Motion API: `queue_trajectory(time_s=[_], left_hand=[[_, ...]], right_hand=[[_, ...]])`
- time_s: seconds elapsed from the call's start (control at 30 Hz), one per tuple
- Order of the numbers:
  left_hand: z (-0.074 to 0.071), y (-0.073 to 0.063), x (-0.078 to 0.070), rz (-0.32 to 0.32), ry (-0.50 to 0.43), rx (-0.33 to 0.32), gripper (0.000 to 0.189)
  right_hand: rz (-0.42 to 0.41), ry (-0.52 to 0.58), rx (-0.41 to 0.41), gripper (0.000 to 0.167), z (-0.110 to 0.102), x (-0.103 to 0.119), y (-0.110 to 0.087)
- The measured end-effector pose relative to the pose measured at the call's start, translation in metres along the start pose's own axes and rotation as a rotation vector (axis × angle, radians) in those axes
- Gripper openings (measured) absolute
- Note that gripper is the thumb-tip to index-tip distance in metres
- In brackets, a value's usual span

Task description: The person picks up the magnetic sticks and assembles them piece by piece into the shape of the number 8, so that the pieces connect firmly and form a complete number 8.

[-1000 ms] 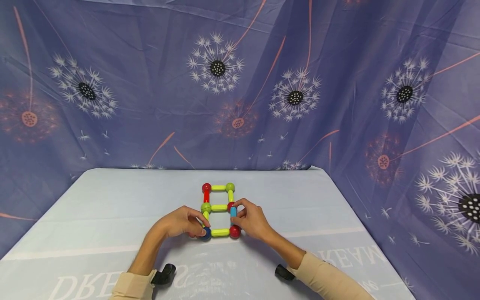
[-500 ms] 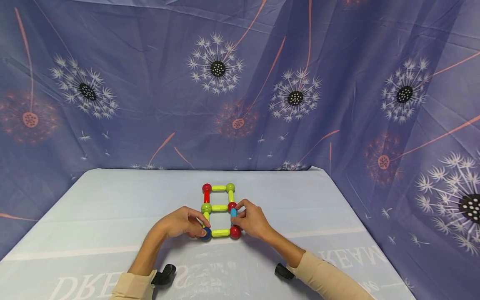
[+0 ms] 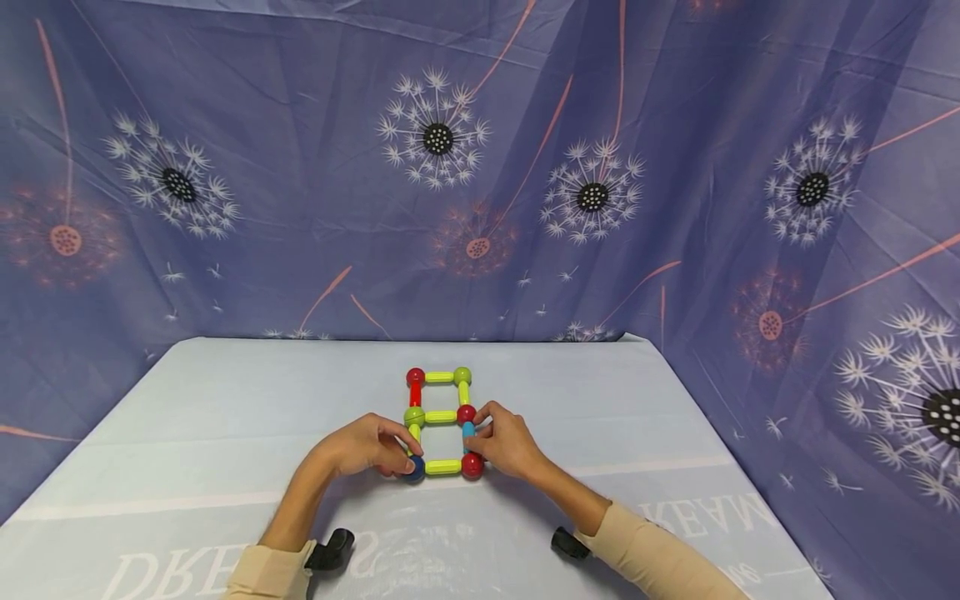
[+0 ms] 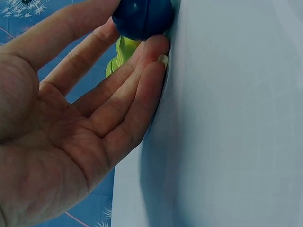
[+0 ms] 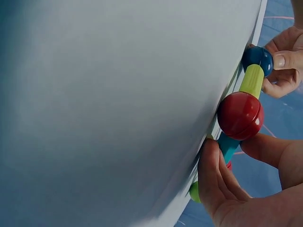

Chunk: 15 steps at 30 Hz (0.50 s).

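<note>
A flat two-square ladder of magnetic rods and balls lies on the table in the head view. At its near left corner my left hand (image 3: 369,446) holds the dark blue ball (image 4: 143,18) between thumb and fingers. Pinched between my right hand's (image 3: 504,442) thumb and fingers is the light blue rod (image 5: 228,146), which joins the near red ball (image 5: 240,116) to the middle red ball (image 3: 466,414). A yellow-green rod (image 3: 443,467) links the dark blue ball to the near red one. Across the middle runs another yellow-green rod (image 3: 440,417), ending at a green ball (image 3: 414,417).
The far square has a red ball (image 3: 416,377), a green ball (image 3: 462,375) and a red rod (image 3: 415,395). A pale cloth with printed lettering covers the table (image 3: 247,400). Behind and to the right hangs a purple dandelion curtain (image 3: 330,208).
My right index fingertip has shifted slightly right, so more of the middle red ball shows. My left hand keeps its hold on the dark blue ball, and the ladder's layout is the same.
</note>
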<state>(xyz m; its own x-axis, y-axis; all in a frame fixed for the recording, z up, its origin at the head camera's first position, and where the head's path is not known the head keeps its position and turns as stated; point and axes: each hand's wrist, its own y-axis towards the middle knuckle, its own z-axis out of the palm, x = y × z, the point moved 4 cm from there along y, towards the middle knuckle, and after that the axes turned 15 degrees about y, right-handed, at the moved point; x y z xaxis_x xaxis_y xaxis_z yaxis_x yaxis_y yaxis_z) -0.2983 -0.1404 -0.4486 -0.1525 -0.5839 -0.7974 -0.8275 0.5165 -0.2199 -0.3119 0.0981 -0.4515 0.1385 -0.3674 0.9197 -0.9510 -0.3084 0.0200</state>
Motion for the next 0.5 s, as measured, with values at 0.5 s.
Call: queue_trajectory(time_s=[0.5], left_hand=[[-0.004, -0.004, -0.009, 0.008, 0.058, 0.01, 0.025]], right_hand=[[0.053, -0.082, 0.032, 0.037, -0.009, 0.003, 0.001]])
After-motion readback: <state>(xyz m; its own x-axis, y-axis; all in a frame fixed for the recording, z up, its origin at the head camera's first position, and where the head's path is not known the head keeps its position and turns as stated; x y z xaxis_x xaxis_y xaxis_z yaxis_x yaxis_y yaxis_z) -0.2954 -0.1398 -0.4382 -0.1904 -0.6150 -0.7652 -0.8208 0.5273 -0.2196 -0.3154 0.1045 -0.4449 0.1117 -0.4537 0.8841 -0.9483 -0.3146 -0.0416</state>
